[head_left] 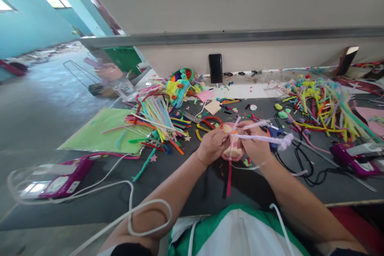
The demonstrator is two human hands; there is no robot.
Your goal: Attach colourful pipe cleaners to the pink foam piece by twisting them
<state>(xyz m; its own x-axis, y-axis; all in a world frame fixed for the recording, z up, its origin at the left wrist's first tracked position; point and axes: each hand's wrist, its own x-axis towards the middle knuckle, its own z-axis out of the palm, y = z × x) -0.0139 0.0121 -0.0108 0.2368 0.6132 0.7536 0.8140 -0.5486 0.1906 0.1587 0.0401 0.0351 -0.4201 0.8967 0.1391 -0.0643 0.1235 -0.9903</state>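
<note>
Pale lilac fuzzy stems cross between my two hands, with a curled tip sticking out to the right. My left hand is closed, its thumb and fingers pinching the stems from the left side. Fingers bent, my right hand grips them from the other side. Just beneath the hands lies a pink, round-edged item, partly covered by them. Scissors with red handles rest beside my left hand. A red strip and a black strip hang below the pink item.
Bundled colourful pipe cleaners lie on a green sheet at left. A looser pile is at right. A phone leans on the partition. Purple power strips and white cables flank the work area.
</note>
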